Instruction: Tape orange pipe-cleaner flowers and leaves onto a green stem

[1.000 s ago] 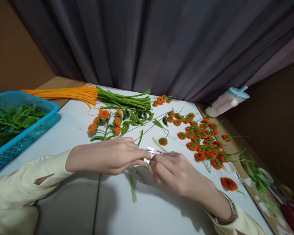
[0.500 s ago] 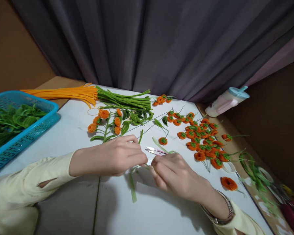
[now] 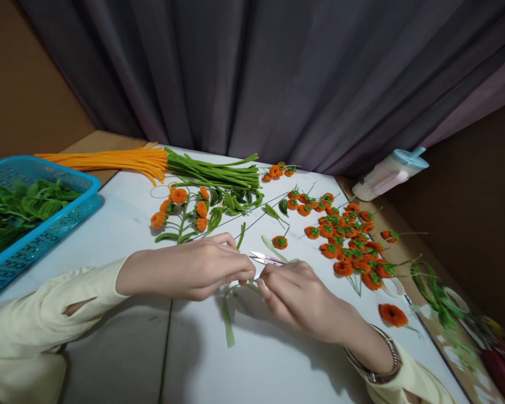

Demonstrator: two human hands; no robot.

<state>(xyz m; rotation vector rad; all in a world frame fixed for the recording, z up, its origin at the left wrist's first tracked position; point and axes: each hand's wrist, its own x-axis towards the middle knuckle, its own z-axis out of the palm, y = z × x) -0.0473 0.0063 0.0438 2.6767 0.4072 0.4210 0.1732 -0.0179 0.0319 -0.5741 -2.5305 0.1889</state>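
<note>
Left hand [image 3: 193, 269] and right hand [image 3: 305, 297] are facing each other near the middle of the white table [image 3: 261, 370], fingertips just apart. Left fingers are curling in with the tips drawn together; what lies between them is too small to tell. Right thumb and forefinger are pinching a pale green strip [image 3: 228, 322], the other fingers folding under. Strip is running out between the hands, its free end hanging toward the table's near side. Small scissors [image 3: 261, 257] are showing their blades just beyond the right hand, pointing left; whether the palm is gripping the handles, cannot tell.

Along the far edge, toward the far left corner, orange fuzzy stems [image 3: 113, 159] are lying end to end with green fuzzy stems [image 3: 216, 171]. Nearer in, an orange-flowered sprig [image 3: 179, 196] is lying beside loose green leaves [image 3: 215, 219]. Orange flower heads [image 3: 344, 268] are crowding toward the right edge, wire stems attached. At the left edge, a blue basket [image 3: 95, 199] is holding leafy green pieces [image 3: 46, 206]. Off the far right corner, a lidded bottle [image 3: 382, 178] is standing on a brown surface.
</note>
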